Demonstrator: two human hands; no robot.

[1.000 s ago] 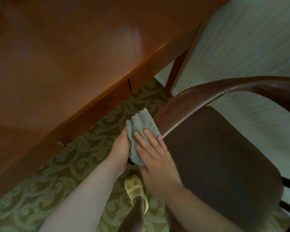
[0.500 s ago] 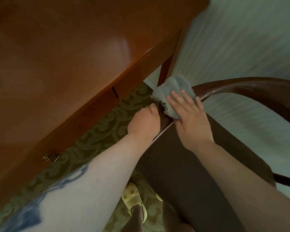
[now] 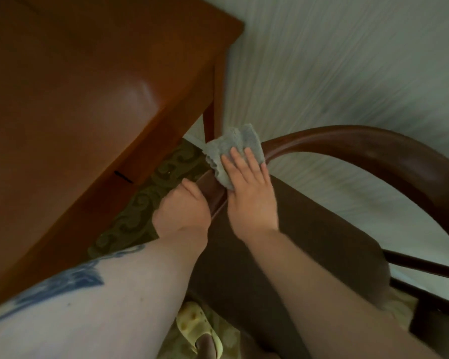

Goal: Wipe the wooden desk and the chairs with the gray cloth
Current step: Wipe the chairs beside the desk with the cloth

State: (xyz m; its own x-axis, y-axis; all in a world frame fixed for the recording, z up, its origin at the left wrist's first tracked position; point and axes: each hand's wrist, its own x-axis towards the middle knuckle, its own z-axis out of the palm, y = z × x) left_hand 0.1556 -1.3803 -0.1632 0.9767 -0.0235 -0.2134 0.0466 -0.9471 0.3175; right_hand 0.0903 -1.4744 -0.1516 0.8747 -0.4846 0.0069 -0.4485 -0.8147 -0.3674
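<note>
Patterned carpet (image 3: 151,195) shows in the narrow gap between one wooden desk (image 3: 75,104) and one chair (image 3: 373,149). One gray cloth (image 3: 233,149) lies over the chair's curved rail near the desk leg, pressed by the right hand (image 3: 249,193) with straight fingers. Just beside it, the left hand (image 3: 184,211) grips the same rail, fingers curled round it.

One view only, worn on the person's head, wide-angle, looking steeply downward and forward at close range. The desk (image 3: 70,104) fills the upper left of the frame; the curved chair (image 3: 360,141) rail arcs across the centre and right; both forearms enter from the bottom edge. Striped wall occupies the upper right, blurred. No second view overlaps.
</note>
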